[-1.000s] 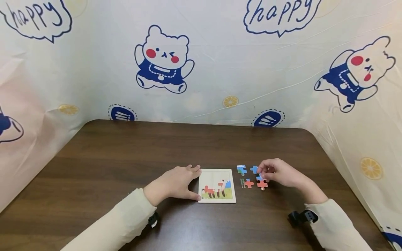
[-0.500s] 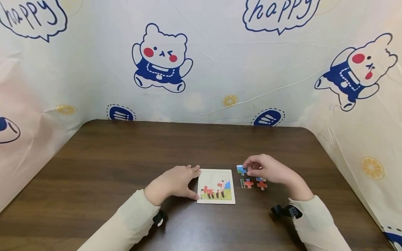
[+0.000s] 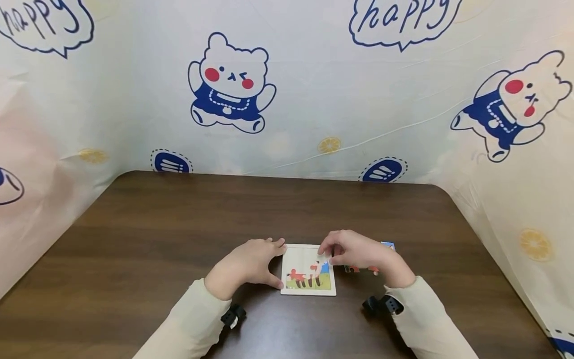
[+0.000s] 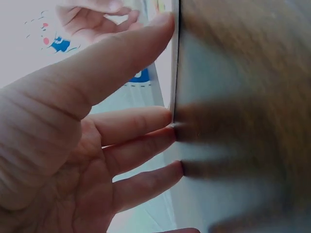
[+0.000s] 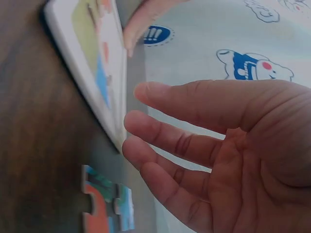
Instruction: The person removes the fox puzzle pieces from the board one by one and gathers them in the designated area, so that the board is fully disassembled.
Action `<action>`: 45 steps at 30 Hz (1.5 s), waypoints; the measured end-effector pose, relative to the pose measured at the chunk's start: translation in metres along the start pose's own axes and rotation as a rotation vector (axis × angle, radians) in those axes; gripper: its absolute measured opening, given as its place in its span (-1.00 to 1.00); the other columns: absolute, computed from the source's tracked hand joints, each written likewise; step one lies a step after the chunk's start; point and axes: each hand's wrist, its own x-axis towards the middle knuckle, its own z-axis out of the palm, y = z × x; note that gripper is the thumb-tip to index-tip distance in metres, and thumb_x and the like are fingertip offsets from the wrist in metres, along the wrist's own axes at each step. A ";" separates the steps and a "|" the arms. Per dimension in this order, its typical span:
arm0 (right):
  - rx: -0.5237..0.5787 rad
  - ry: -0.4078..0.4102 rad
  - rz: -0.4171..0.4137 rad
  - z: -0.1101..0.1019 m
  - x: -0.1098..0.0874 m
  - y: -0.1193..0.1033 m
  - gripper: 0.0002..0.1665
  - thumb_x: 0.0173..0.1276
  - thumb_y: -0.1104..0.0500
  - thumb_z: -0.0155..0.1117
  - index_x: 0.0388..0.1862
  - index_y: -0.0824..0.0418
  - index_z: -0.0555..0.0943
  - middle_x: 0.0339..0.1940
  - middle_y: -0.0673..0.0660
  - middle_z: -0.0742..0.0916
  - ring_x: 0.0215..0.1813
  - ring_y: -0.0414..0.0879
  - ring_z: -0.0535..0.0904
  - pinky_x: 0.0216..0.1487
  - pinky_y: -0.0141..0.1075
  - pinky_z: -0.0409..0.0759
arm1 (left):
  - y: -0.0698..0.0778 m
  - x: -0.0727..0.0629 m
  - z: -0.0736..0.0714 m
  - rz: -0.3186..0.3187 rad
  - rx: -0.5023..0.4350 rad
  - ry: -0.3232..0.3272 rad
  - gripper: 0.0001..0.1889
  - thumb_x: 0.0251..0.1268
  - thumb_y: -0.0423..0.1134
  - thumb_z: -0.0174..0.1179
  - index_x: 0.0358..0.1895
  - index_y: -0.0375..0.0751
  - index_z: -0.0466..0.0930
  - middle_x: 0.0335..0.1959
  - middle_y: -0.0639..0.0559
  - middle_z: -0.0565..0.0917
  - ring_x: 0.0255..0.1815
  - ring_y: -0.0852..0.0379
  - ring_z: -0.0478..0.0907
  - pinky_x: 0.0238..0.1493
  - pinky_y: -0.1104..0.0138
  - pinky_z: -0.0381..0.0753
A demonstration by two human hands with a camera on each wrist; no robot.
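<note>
A square puzzle tray [image 3: 309, 294] with a pale rim lies on the table, partly filled with a picture of a red-and-white animal on grass. My left hand [image 3: 250, 264] rests at its left side, the thumb at the near corner and fingertips at the far one. In the left wrist view, straight fingers [image 4: 136, 124] touch the tray's edge. My right hand [image 3: 354, 249] is over the tray's far right corner. Its thumb and fingers [image 5: 150, 131] are apart in the right wrist view, with nothing visible between them.
Loose jigsaw pieces lie right of the tray, mostly hidden under my right hand and wrist. A blue piece [image 3: 388, 245] shows beyond the wrist, and a red one [image 3: 373, 270] nearer. Printed cloth [image 3: 305, 89] hangs behind the brown table [image 3: 215, 209].
My right hand has moved left from the loose pieces to the tray's far right corner, its arm now covering most of them. The left hand stays at the tray's left side.
</note>
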 end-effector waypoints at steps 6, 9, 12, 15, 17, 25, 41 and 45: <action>-0.031 -0.025 0.007 0.010 0.006 -0.003 -0.75 0.30 0.31 0.37 -0.04 0.19 0.70 -0.24 0.07 0.64 -0.33 -0.17 0.47 -0.37 -0.43 0.51 | -0.002 -0.001 0.003 -0.003 0.005 0.012 -0.16 -0.01 0.08 0.51 0.39 -0.12 0.46 0.48 -0.07 0.40 0.48 -0.16 0.35 0.44 0.05 0.36; -0.063 -0.032 0.006 0.011 0.007 -0.005 -0.74 0.28 0.33 0.38 -0.05 0.19 0.70 -0.26 0.05 0.63 -0.34 -0.20 0.46 -0.32 -0.44 0.50 | -0.001 0.000 0.002 -0.006 0.006 0.013 -0.16 -0.01 0.08 0.51 0.40 -0.11 0.46 0.48 -0.07 0.40 0.48 -0.16 0.36 0.44 0.05 0.37; -0.087 -0.040 0.007 0.012 0.008 -0.007 -0.74 0.26 0.35 0.40 -0.07 0.19 0.68 -0.28 0.04 0.61 -0.36 -0.23 0.44 -0.29 -0.44 0.49 | 0.000 0.002 0.002 -0.011 0.007 0.013 -0.16 -0.01 0.08 0.52 0.39 -0.11 0.46 0.48 -0.07 0.40 0.47 -0.17 0.36 0.43 0.04 0.38; -0.093 -0.047 0.011 0.012 0.010 -0.009 -0.75 0.24 0.36 0.40 -0.10 0.17 0.66 -0.30 0.04 0.59 -0.36 -0.21 0.42 -0.30 -0.43 0.48 | 0.001 0.001 0.002 -0.021 0.008 0.010 -0.16 -0.01 0.09 0.52 0.39 -0.10 0.46 0.48 -0.07 0.40 0.47 -0.16 0.36 0.43 0.03 0.37; -0.095 -0.055 0.013 0.013 0.010 -0.009 -0.74 0.24 0.37 0.40 -0.12 0.15 0.64 -0.30 0.04 0.58 -0.35 -0.18 0.43 -0.30 -0.42 0.46 | 0.001 0.001 0.001 -0.025 0.008 0.008 -0.16 -0.01 0.09 0.52 0.39 -0.10 0.46 0.48 -0.07 0.40 0.47 -0.16 0.36 0.43 0.03 0.37; -0.085 -0.073 0.010 0.015 0.011 -0.008 -0.68 0.22 0.39 0.41 -0.14 0.11 0.54 -0.30 0.05 0.54 -0.31 -0.07 0.45 -0.31 -0.40 0.42 | 0.002 -0.002 -0.001 0.005 0.015 0.028 -0.17 -0.04 0.04 0.53 0.36 -0.15 0.49 0.45 -0.11 0.43 0.44 -0.19 0.40 0.41 0.04 0.40; 0.016 -0.091 -0.050 0.014 0.011 -0.013 -0.71 0.24 0.53 0.26 -0.25 0.21 0.44 -0.38 0.06 0.52 -0.29 -0.15 0.43 -0.27 -0.40 0.41 | 0.000 0.000 0.000 0.014 0.008 0.017 -0.17 -0.01 0.04 0.52 0.39 -0.15 0.46 0.47 -0.12 0.40 0.45 -0.22 0.38 0.43 0.03 0.37; 0.017 -0.082 -0.055 0.014 0.011 -0.012 -0.72 0.24 0.53 0.25 -0.25 0.21 0.46 -0.40 0.06 0.51 -0.31 -0.17 0.42 -0.29 -0.41 0.40 | 0.000 0.001 0.000 0.013 0.010 0.012 -0.16 -0.01 0.05 0.52 0.39 -0.15 0.45 0.48 -0.11 0.39 0.46 -0.22 0.37 0.43 0.03 0.37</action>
